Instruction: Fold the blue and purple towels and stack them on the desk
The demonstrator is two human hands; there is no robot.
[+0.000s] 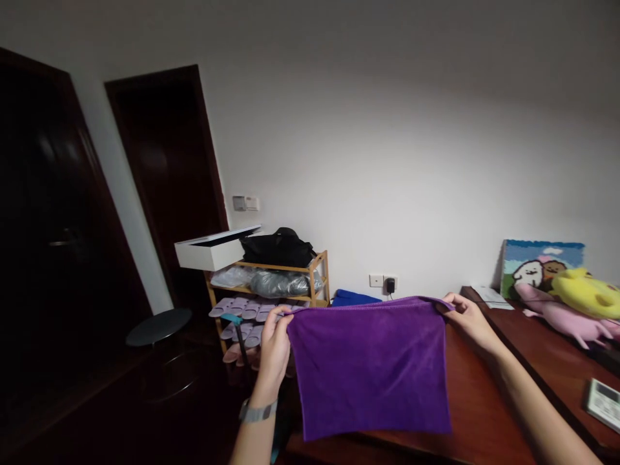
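Observation:
A purple cloth point(372, 368) hangs spread out between my two hands, over a reddish-brown wooden table point(477, 400). My left hand point(277, 342) pinches its upper left corner, with a grey band around the wrist. At the upper right corner, my right hand point(467, 320) holds the cloth between thumb and fingers. The top edge runs nearly level with a slight sag, and the lower edge hangs loose. Part of a blue item point(356, 298) shows behind the cloth; the rest of it is hidden.
Left of the table stands a wooden rack point(320, 284) with slippers, a black bag point(278, 248) and a white box point(208, 255). A round stool point(159, 326) is farther left. Plush toys point(564, 313) and a white device point(604, 402) lie at right.

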